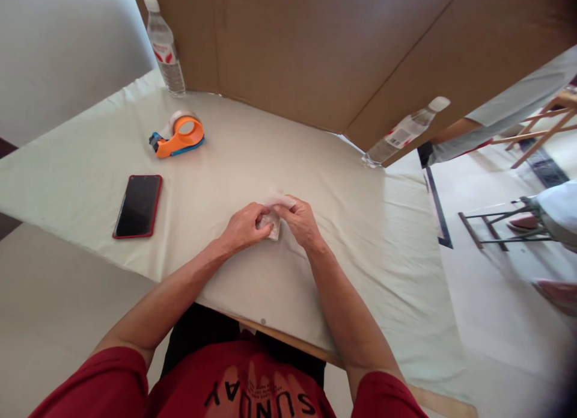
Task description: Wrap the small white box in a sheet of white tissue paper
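Small white wrap pinched between two hands, its contents hard to make out

At the desk (360,249), the white wrap (275,230) lies between the wearer's hands, partly covered by fingers. The left grip (249,227) is curled on its near part, thumb and fingers closed against it; the right grip (301,221) pinches a thin, pale flap at its far edge. Whether the wrap encloses anything cannot be told, and several fingertips are hidden.

From the wrap, a phone (137,206) with a dark screen lies at nine o'clock. An orange tape dispenser (186,142) sits between ten and eleven, its roll partly blocked by the frame. One bottle (166,54) stands at eleven, another (403,133) at two; their small label print is unreadable. The cardboard (288,51) at twelve runs off the top edge and hides most of a person (500,120) towards two. At three, a folding stool (491,225) is blurred, its occupant cut off by the edge.
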`<act>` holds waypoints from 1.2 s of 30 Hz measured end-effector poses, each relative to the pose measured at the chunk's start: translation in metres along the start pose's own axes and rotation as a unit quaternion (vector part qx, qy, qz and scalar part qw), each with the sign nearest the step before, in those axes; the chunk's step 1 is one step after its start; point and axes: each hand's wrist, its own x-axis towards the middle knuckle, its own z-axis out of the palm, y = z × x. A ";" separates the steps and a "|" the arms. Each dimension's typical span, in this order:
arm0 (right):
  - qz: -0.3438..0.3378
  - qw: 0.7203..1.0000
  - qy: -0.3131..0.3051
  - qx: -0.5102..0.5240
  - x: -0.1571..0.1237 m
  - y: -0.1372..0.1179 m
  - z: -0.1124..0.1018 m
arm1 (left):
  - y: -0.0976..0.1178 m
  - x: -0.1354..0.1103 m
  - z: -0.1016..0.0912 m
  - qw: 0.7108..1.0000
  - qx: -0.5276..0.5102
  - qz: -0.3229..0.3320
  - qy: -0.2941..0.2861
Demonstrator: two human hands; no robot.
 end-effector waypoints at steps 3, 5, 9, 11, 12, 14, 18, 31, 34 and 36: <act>-0.001 1.000 -0.007 -0.011 -0.003 -0.003 0.002 | 0.003 -0.001 0.000 0.999 -0.009 -0.045 0.013; -0.002 1.000 -0.012 -0.020 -0.005 -0.004 0.003 | 0.004 -0.002 -0.001 0.996 -0.009 -0.080 0.025; -0.022 0.999 -0.016 -0.046 -0.009 -0.005 0.005 | 0.003 -0.002 -0.001 0.993 0.005 -0.107 0.058; -0.027 0.998 -0.018 -0.061 -0.013 -0.004 0.007 | 0.001 -0.002 0.000 0.994 0.010 -0.080 0.076; -0.028 0.997 -0.020 -0.068 -0.015 -0.003 0.008 | -0.001 -0.001 0.000 0.995 0.010 -0.057 0.081; -0.040 0.996 -0.020 -0.077 -0.019 0.000 0.010 | -0.005 0.000 0.001 0.997 0.003 -0.007 0.073; -0.101 0.987 0.000 -0.126 -0.029 0.008 0.009 | -0.012 0.002 0.003 0.998 -0.026 0.040 0.040; -0.193 0.945 -0.058 -0.257 -0.050 0.025 -0.004 | -0.008 -0.002 -0.007 0.997 -0.077 0.015 -0.008; -0.199 0.938 -0.046 -0.281 -0.051 0.029 0.000 | -0.010 -0.001 -0.009 0.997 -0.078 0.014 -0.018; -0.200 0.939 -0.041 -0.278 -0.048 0.030 0.001 | -0.012 -0.001 -0.012 0.995 -0.096 0.024 -0.026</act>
